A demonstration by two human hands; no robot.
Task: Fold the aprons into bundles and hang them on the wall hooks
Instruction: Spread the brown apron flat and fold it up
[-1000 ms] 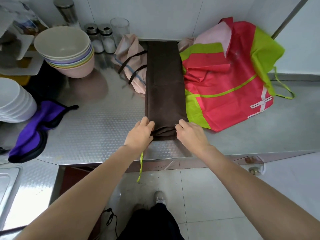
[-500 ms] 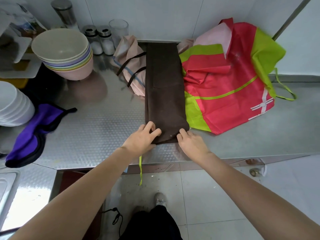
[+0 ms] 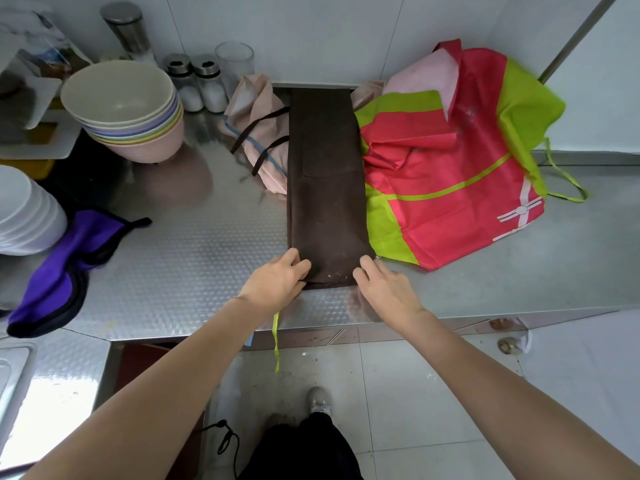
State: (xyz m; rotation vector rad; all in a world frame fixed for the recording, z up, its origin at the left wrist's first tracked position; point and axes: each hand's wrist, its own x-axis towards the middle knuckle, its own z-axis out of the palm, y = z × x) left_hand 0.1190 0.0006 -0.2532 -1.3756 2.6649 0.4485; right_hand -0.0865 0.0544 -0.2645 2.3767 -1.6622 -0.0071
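Gripping the near end of the brown apron (image 3: 327,188) with both hands, left hand (image 3: 277,277) and right hand (image 3: 382,284), fingers curled onto its corners. Lying flat on the tabletop (image 3: 194,251), long axis running straight away toward the wall. Probably rolling away next, both hands equally near.

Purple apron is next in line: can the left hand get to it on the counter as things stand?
Probably yes. The purple apron lies uncovered on the steel counter to the left of the left hand, with bare counter between them. That hand is on the brown apron and must let go first.
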